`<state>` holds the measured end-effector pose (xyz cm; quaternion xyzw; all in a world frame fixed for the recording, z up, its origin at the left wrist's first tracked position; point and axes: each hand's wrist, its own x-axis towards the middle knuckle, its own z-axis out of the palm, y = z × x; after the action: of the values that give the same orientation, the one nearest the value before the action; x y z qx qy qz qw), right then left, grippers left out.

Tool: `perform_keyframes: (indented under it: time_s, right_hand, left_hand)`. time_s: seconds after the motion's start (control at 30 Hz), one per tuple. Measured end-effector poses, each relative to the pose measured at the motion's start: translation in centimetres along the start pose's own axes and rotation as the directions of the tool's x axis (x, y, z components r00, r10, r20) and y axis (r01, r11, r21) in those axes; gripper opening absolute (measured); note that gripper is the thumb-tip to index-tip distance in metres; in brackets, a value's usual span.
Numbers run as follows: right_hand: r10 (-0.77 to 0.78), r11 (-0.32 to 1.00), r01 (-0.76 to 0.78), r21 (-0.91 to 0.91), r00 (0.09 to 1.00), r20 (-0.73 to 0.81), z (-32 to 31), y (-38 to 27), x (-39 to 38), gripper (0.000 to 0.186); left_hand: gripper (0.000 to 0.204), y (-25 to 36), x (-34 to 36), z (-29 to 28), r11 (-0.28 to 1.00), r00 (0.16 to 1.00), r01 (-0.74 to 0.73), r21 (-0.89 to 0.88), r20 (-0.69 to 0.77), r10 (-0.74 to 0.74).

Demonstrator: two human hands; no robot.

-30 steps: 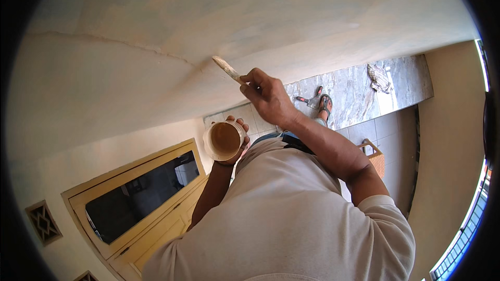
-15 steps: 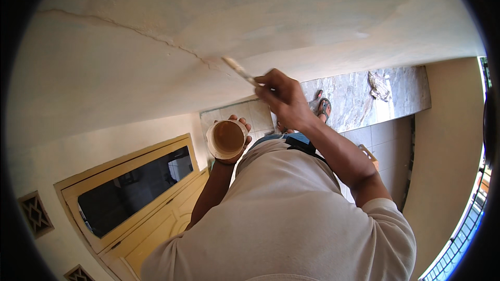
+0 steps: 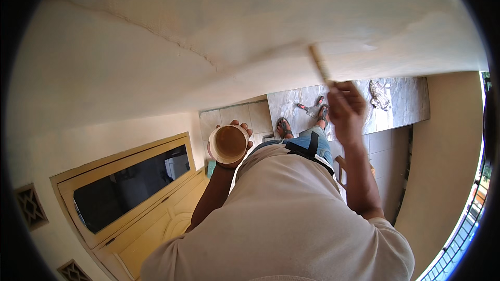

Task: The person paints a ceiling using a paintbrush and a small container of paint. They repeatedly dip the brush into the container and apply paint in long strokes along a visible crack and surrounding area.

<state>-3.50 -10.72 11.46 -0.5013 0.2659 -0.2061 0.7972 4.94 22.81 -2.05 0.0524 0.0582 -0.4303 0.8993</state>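
Note:
My left hand (image 3: 247, 134) is wrapped round a pale round tub (image 3: 212, 148), held with its mouth up. Inside the tub is a brownish liquid (image 3: 229, 142). In my right hand (image 3: 347, 106) is a paintbrush (image 3: 320, 63), its fingers closed on the handle end. The brush's far end is at the pale wall (image 3: 260, 15), somewhat smeared by motion; whether the bristles touch the wall I cannot tell. Left of the brush, a long thin crack (image 3: 156, 32) runs slantwise across the wall, with a darker streak (image 3: 265, 52) between them.
My sandalled feet (image 3: 284, 126) stand on a grey marble ledge (image 3: 406, 101). A crumpled cloth (image 3: 380, 95) and a small dark-and-red handled tool (image 3: 312, 108) lie on it. A yellow door (image 3: 161, 218) is at lower left, and a barred opening (image 3: 458, 239) at far right.
My right hand has swept the paintbrush rightward along the wall, away from the crack's end. The left hand with the tub has barely moved.

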Motion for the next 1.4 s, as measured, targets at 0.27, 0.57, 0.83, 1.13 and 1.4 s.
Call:
perform_keyframes:
  time_s: [0.27, 0.57, 0.83, 1.13, 1.4]
  right_hand:
    - [0.074, 0.997, -0.082, 0.007, 0.927, 0.368, 8.0, -1.2, 3.9, 0.014]
    - [-0.061, 0.997, 0.068, 0.028, 0.981, -0.184, -0.5, -5.4, -0.1, 0.008]
    - [0.087, 0.987, -0.123, 0.101, 0.949, 0.303, 10.2, -7.2, 1.5, 0.009]
    - [-0.366, 0.925, 0.375, -0.059, 0.841, -0.398, -1.7, -10.0, 0.6, 0.010]
    - [-0.109, 0.955, 0.209, -0.210, 0.907, 0.406, 13.0, -4.4, -4.6, 0.011]
  left_hand:
    - [0.057, 0.7, 0.8, 1.8, 0.999, 0.999, 0.039, -0.009, 0.003, -0.039]
    - [0.057, -0.4, 0.0, 0.5, 1.000, 0.999, 0.005, 0.005, -0.035, -0.005]
    - [0.057, 1.1, 1.5, 2.4, 0.997, 0.996, 0.068, 0.036, 0.053, -0.070]
    - [0.057, 0.2, 0.2, 2.0, 0.998, 0.999, 0.025, -0.058, 0.027, -0.023]
    - [0.058, 1.1, 1.0, 5.5, 0.985, 0.985, 0.170, 0.034, -0.006, -0.170]
